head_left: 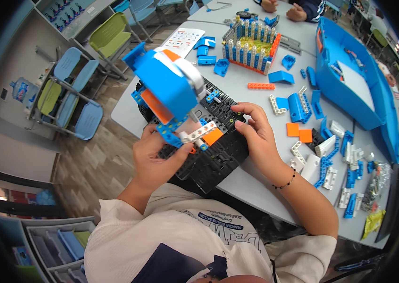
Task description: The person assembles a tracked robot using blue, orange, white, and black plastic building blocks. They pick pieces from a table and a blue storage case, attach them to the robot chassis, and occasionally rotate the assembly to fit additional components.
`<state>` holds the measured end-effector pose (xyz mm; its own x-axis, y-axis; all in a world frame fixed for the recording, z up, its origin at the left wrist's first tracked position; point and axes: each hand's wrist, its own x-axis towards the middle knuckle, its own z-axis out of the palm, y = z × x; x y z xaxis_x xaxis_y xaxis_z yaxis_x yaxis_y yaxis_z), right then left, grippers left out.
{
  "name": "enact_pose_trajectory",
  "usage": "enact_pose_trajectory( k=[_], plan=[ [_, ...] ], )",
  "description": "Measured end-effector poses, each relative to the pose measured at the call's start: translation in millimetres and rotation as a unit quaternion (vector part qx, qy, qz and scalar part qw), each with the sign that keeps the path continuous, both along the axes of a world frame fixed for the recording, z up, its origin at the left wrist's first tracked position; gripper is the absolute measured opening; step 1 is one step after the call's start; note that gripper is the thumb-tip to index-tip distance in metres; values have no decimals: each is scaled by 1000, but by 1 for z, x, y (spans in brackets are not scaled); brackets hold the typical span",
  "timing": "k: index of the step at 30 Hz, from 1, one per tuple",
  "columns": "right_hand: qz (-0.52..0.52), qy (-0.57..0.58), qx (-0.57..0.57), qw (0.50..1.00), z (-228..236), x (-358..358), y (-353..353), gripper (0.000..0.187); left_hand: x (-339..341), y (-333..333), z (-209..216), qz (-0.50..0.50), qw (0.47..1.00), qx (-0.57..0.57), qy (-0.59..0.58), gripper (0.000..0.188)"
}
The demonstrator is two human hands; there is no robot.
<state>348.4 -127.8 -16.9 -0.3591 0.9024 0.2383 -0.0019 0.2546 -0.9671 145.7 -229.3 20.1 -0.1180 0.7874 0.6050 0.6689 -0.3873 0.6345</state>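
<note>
At the near edge of the grey table (126, 106), fingers of left hand (154, 153) and right hand (257, 134) clasp a blue-orange-black plastic brick model (167, 85), probably light, stiff; its base seems safest to hold.

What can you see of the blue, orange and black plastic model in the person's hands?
The model has a blue upper section with orange panels and rounded white-grey parts, a perforated white beam and ridged black sections below. It is partly over the light grey table, perhaps resting on its edge. The left hand grips its lower left side; the right hand touches its black right side.
</note>
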Motion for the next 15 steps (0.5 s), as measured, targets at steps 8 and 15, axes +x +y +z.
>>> enact_pose_trajectory(
  k=[8,15],
  plan=[
    [60,74,-35,995,37,18,7,30,22,26,3,-5,989,118,90,14],
    [81,-47,-82,992,56,15,-2,15,24,33,-9,-19,988,136,75,17]
  ],
)
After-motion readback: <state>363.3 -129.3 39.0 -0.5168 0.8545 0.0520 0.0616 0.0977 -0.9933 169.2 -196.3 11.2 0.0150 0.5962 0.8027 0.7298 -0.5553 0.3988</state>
